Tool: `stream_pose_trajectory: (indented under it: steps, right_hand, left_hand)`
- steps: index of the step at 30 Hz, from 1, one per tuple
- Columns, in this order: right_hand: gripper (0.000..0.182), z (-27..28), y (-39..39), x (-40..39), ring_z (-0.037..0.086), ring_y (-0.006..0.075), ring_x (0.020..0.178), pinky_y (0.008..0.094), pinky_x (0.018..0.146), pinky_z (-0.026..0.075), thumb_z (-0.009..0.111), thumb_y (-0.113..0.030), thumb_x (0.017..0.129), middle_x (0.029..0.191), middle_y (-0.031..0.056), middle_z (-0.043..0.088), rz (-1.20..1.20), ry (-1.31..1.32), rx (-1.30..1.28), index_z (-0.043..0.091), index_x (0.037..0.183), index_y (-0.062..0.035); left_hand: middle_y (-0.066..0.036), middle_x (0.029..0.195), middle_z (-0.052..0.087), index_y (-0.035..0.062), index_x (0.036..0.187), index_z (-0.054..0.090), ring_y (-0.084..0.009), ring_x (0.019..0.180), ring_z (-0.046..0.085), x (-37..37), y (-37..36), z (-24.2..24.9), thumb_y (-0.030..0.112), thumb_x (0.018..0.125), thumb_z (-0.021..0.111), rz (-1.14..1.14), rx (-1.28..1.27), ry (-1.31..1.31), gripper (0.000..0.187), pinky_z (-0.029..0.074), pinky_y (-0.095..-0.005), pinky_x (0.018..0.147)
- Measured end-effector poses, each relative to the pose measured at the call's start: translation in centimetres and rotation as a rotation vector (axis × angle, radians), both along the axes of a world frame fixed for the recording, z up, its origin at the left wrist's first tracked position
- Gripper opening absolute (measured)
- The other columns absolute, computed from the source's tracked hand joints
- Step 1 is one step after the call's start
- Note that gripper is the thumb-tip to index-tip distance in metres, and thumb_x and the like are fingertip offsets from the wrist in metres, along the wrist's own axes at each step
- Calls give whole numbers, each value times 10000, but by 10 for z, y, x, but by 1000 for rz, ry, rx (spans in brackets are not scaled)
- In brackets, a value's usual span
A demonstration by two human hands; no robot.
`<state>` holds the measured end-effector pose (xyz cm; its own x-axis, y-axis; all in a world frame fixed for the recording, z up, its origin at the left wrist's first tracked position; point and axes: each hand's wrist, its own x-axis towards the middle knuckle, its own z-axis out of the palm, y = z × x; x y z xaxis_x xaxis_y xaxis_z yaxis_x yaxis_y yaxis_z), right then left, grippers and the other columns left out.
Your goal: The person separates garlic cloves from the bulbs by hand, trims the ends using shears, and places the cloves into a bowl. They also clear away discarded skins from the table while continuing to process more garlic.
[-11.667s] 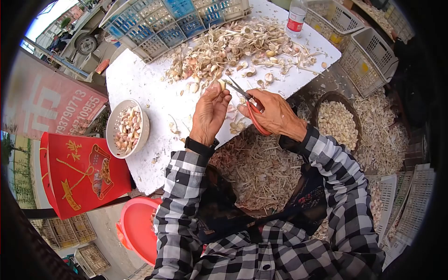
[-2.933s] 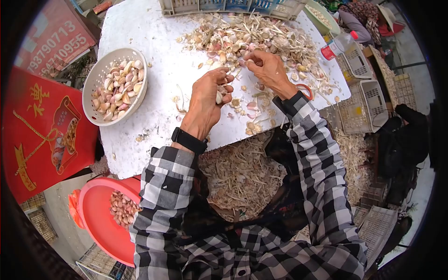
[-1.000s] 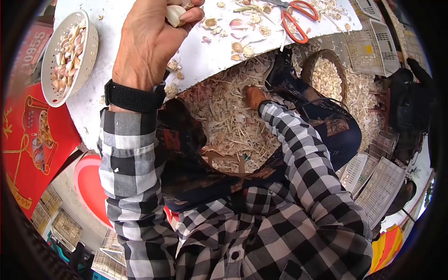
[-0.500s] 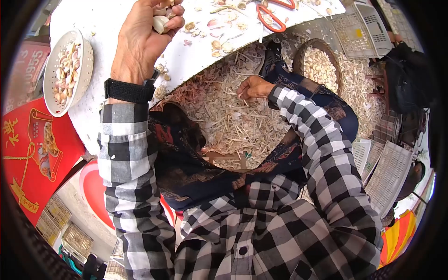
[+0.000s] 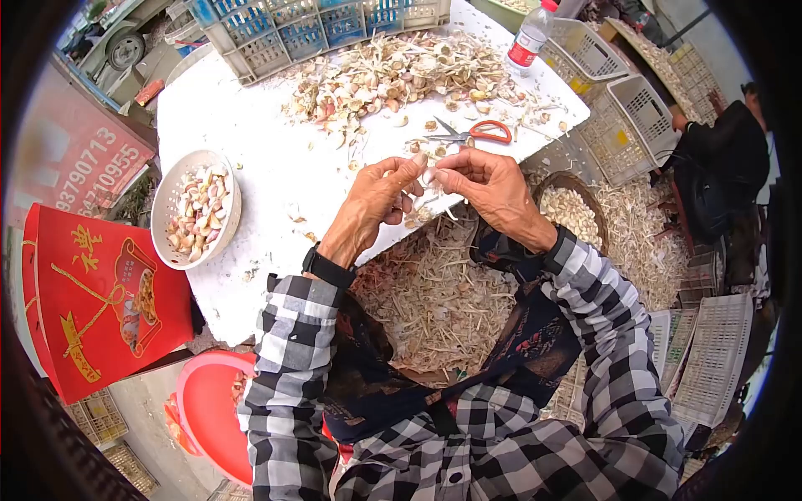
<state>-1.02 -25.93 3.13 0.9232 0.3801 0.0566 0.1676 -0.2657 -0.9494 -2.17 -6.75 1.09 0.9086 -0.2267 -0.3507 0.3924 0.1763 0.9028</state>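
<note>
Above the near edge of the white table, my left hand (image 5: 374, 199) and my right hand (image 5: 494, 192) meet at the fingertips. A pale garlic clove (image 5: 429, 176) shows between them, pinched by my left thumb and fingers. My left fingers are curled, and what lies deeper in the palm is hidden. The right thumb and forefinger are closed at the clove; whether they grip it or a bit of its skin is too small to tell. Just beyond the hands lie scissors with orange-red handles (image 5: 490, 131). A white strainer bowl of garlic cloves (image 5: 236, 219) stands at the left.
A heap of garlic and peelings (image 5: 401, 79) covers the back of the table (image 5: 267, 125), near a blue-grey crate (image 5: 309, 33) and a bottle (image 5: 531, 37). A basket of peeled cloves (image 5: 603, 221) is right of my knees. Husks (image 5: 443, 288) litter the floor.
My right hand has risen from above the husks between my knees to meet the left over the table. The view has tilted up, showing the garlic heap and crate.
</note>
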Motion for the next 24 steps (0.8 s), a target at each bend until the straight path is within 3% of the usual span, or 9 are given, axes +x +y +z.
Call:
stream_pose_trajectory:
  steps: [5, 11, 15, 16, 17, 19, 20, 22, 24]
  right_hand:
    - [175, -14, 28, 13, 607, 84, 637, 239, 567, 502, 634, -138, 874, 738, 49, 657, -22, -165, -147, 637, 946, 21]
    - [176, -13, 34, 28, 598, 85, 645, 214, 573, 496, 583, -128, 913, 806, 58, 650, 53, 182, 165, 610, 955, 41]
    - [268, -16, 30, 55, 585, 92, 679, 256, 611, 495, 595, -200, 912, 810, 62, 639, 213, 249, 16, 628, 1017, 45]
    - [252, -25, 28, 73, 600, 127, 708, 268, 643, 497, 625, -225, 892, 846, 48, 640, 246, 47, -203, 653, 1018, -8]
    - [252, -33, 30, 92, 600, 127, 708, 268, 643, 497, 625, -225, 892, 846, 48, 640, 248, 40, -203, 653, 1018, -8]
    - [217, -45, 38, 122, 627, 228, 707, 328, 641, 500, 630, -167, 852, 803, 123, 642, 98, -486, -354, 647, 969, 14]
    - [217, -53, 43, 137, 627, 228, 707, 328, 641, 500, 630, -167, 852, 803, 123, 642, 98, -487, -352, 647, 969, 14]
    - [157, -65, 52, 157, 584, 391, 638, 437, 607, 481, 596, -90, 764, 741, 236, 599, 213, -731, -671, 623, 797, 62]
    - [167, -71, 60, 159, 566, 446, 649, 490, 589, 463, 566, -87, 729, 707, 282, 565, 142, -691, -632, 574, 756, 78]
  left_hand:
    - [-6, 717, 557, 60, 856, 577, -58, 532, 470, 7, 4, -13, 285, 891, 611, 92, -242, 0, 230, 317, -177, 403]
    - [-29, 754, 543, 36, 864, 549, -67, 559, 453, 10, 13, -14, 192, 889, 601, 146, -408, 43, 167, 304, -184, 398]
    - [-44, 790, 524, 34, 901, 512, -64, 585, 422, 13, 21, -1, 171, 890, 601, 322, -598, 30, 164, 276, -170, 385]
    - [-40, 774, 505, 31, 927, 485, -68, 572, 402, 14, 26, -1, 155, 902, 582, 391, -717, 25, 159, 264, -167, 377]
    - [-36, 757, 488, 32, 917, 475, -71, 574, 392, 16, 32, -1, 140, 911, 563, 475, -820, 82, 140, 266, -171, 373]
    - [-36, 754, 482, 38, 912, 473, -80, 578, 395, 18, 43, -4, 144, 910, 563, 552, -886, 68, 139, 277, -182, 375]
    - [-36, 754, 482, 38, 912, 473, -80, 578, 395, 18, 45, -4, 144, 910, 563, 551, -884, 66, 139, 277, -182, 375]
    - [-38, 752, 493, 52, 903, 472, -99, 593, 420, 17, 46, -1, 148, 908, 563, 566, -912, 74, 132, 295, -190, 383]
    - [-39, 750, 501, 52, 913, 477, -109, 607, 441, 19, 44, -2, 151, 907, 562, 562, -900, 98, 131, 301, -191, 388]
